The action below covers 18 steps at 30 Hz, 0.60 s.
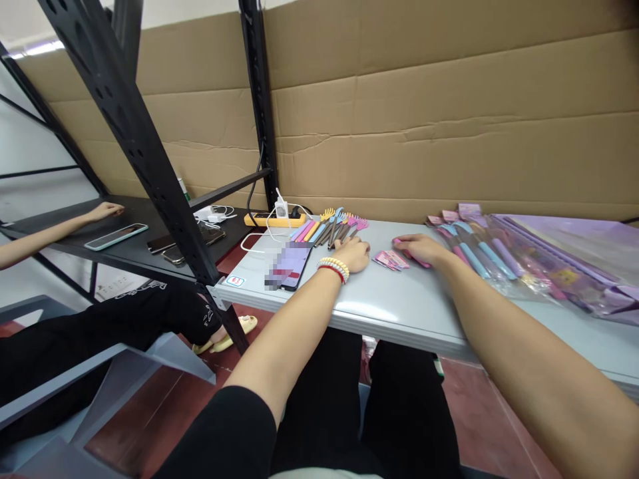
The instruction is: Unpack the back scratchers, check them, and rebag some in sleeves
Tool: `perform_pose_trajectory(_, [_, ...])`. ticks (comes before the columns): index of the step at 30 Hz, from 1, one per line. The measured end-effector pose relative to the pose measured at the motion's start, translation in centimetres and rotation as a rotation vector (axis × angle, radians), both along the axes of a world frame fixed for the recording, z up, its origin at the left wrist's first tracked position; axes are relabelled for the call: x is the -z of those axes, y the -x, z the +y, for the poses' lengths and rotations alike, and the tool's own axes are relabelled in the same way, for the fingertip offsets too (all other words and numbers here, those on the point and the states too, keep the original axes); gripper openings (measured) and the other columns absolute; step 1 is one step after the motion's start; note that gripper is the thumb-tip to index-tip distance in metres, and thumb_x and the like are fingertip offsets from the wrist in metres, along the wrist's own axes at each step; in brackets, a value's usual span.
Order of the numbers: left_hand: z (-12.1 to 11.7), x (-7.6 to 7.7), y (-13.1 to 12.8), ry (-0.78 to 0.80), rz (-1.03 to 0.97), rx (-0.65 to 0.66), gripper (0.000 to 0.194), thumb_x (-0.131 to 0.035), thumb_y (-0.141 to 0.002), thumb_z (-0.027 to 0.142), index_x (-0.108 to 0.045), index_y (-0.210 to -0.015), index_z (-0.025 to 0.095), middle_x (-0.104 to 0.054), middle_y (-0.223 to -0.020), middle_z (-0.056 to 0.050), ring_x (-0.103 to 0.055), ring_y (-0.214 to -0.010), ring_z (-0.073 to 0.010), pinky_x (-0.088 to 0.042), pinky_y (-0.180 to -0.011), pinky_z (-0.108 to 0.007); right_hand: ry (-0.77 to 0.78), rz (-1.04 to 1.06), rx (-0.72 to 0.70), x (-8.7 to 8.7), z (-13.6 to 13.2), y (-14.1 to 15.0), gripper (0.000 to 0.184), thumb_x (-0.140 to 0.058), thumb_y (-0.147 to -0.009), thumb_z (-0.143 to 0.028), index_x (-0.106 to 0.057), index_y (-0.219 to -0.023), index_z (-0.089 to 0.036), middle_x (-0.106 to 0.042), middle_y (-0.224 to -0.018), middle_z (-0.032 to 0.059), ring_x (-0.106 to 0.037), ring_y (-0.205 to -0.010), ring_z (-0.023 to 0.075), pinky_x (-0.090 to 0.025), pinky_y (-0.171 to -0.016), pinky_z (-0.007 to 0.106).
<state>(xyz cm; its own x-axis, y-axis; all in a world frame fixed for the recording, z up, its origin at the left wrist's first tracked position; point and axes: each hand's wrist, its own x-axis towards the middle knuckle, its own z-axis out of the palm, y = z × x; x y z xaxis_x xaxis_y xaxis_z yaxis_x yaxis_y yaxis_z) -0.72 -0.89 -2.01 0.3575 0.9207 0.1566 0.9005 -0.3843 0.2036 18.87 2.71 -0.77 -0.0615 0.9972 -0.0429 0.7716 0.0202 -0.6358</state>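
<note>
My left hand (352,255), with beaded bracelets at the wrist, has its fingers curled down on the metal rods at the near end of a group of back scratchers (329,226). These have claw-shaped heads in yellow, blue and pink, and coloured handles lie beside them. Exactly what the fingertips pinch is hidden. My right hand (418,249) rests on the table with its fingers closed over a pink piece (424,263), mostly covered, its kind unclear. Between the hands lies a small spread of pink printed cards (391,260).
Bagged back scratchers (482,256) and a purple plastic bag (564,253) lie at the right. A phone (290,266) and a yellow power strip (274,219) with white cables are at the left. Beyond the black post (134,133), another person's hand (106,211) is above a dark table.
</note>
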Motion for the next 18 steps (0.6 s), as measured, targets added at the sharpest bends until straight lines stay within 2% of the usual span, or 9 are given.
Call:
perform_pose_trajectory(2, [0.0,0.0,-0.1,-0.011,0.014,-0.002,0.039,-0.034,-0.085,0.025,-0.061,-0.113,0.024,-0.056,-0.124,-0.008,-0.044,-0.118,-0.0263,-0.031,-0.098,-0.048,-0.001,0.052,-0.006,-0.1,-0.8,0.0,0.021,-0.049,-0.08,-0.026,-0.064,-0.088,-0.013,-0.039,-0.046,-0.0048,-0.03,-0.033,0.0082,-0.022,-0.035,0.024])
perform_pose_trajectory(4, [0.0,-0.1,-0.1,-0.025,0.021,-0.002,0.039,-0.036,-0.084,0.024,-0.062,-0.112,0.023,-0.057,-0.123,-0.008,-0.045,-0.117,-0.0268,-0.031,-0.097,-0.049,-0.025,0.098,-0.01,0.1,-1.6,-0.2,0.019,-0.046,-0.08,-0.025,-0.061,-0.083,-0.013,-0.036,-0.047,-0.005,-0.029,-0.033,0.0082,-0.022,-0.035,0.024])
perform_pose_trajectory(6, [0.1,-0.2,-0.1,-0.034,0.014,0.003,0.038,-0.037,-0.082,0.022,-0.063,-0.11,0.023,-0.059,-0.122,-0.009,-0.046,-0.116,-0.0271,-0.03,-0.097,-0.05,-0.044,0.165,0.024,0.7,-2.2,-0.5,0.02,-0.048,-0.079,-0.027,-0.06,-0.09,-0.013,-0.04,-0.05,-0.0045,-0.031,-0.035,0.0084,-0.025,-0.037,0.024])
perform_pose_trajectory(8, [0.2,-0.3,-0.1,-0.028,0.002,0.003,0.037,-0.039,-0.081,0.022,-0.064,-0.109,0.023,-0.06,-0.121,-0.008,-0.048,-0.115,-0.027,-0.03,-0.097,-0.051,-0.096,0.247,0.079,1.4,-2.5,-0.9,0.031,-0.053,-0.077,-0.031,-0.058,-0.101,-0.013,-0.047,-0.057,-0.0028,-0.034,-0.039,0.009,-0.029,-0.041,0.024])
perform_pose_trajectory(11, [0.2,-0.5,-0.1,-0.013,-0.006,-0.014,0.035,-0.041,-0.08,0.022,-0.065,-0.105,0.023,-0.063,-0.118,-0.007,-0.052,-0.111,-0.0264,-0.03,-0.097,-0.051,-0.281,0.342,0.143,2.1,-2.8,-1.4,0.044,-0.055,-0.077,-0.04,-0.059,-0.108,-0.01,-0.051,-0.061,-0.0005,-0.04,-0.047,0.0109,-0.033,-0.047,0.024])
perform_pose_trajectory(14, [0.0,-0.8,-0.2,-0.027,0.001,-0.031,0.035,-0.037,-0.084,0.024,-0.064,-0.106,0.022,-0.064,-0.114,-0.009,-0.054,-0.109,-0.0266,-0.029,-0.097,-0.051,-0.475,0.362,0.165,1.9,-3.7,-1.6,0.051,-0.049,-0.081,-0.049,-0.063,-0.112,-0.011,-0.045,-0.055,-0.0022,-0.037,-0.048,0.0113,-0.031,-0.048,0.024])
perform_pose_trajectory(16, [-0.5,-1.0,-0.4,-0.112,-0.029,-0.036,0.04,-0.033,-0.088,0.029,-0.056,-0.119,0.019,-0.061,-0.121,-0.012,-0.051,-0.114,-0.0266,-0.028,-0.098,-0.049,-0.55,0.298,0.136,1.3,-4.8,-1.4,0.051,-0.049,-0.08,-0.054,-0.069,-0.104,-0.013,-0.042,-0.052,-0.0027,-0.034,-0.048,0.0106,-0.027,-0.048,0.024])
perform_pose_trajectory(18, [-1.1,-1.2,-0.8,-0.242,-0.084,0.015,0.047,-0.033,-0.09,0.035,-0.043,-0.132,0.018,-0.054,-0.13,-0.012,-0.045,-0.121,-0.0251,-0.026,-0.101,-0.046,-0.565,0.209,0.052,0.7,-5.9,-1.1,0.049,-0.054,-0.075,-0.057,-0.073,-0.086,-0.013,-0.043,-0.051,-0.002,-0.035,-0.049,0.01,-0.026,-0.048,0.024])
